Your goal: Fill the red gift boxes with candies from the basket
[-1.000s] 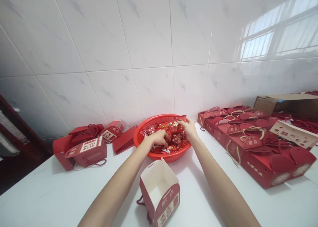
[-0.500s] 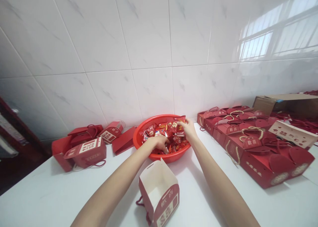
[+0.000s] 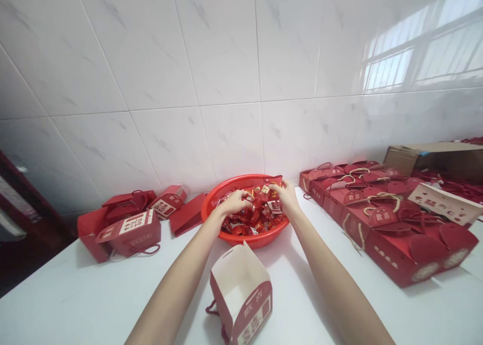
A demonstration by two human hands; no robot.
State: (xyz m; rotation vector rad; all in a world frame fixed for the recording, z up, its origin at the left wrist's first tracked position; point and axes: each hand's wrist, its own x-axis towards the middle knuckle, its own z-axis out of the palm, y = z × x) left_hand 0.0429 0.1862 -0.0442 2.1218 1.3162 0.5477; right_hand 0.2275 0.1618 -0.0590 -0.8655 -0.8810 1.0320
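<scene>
A red plastic basket (image 3: 247, 242) full of small wrapped sweets (image 3: 260, 217) stands against the wall. My left hand (image 3: 234, 203) is over the left part of the sweets, its fingers bent; whether it pinches anything is too small to make out. At the basket's right rim my right hand (image 3: 286, 195) grips a red packet (image 3: 274, 181) between thumb and fingers. In front of the basket, between my forearms, an open red box (image 3: 241, 299) with a pale inside stands with nothing visible in it.
Closed red boxes (image 3: 381, 219) with rope handles stand in rows at the right. Behind them is a cardboard carton (image 3: 402, 159) beside red items. More red boxes (image 3: 132, 229) lie at the left, near the white table's (image 3: 94, 294) edge. A tiled wall rises behind.
My left hand has risen out of the sweets and shifted to the upper left of the basket. My right hand remains at the right rim with the packet.
</scene>
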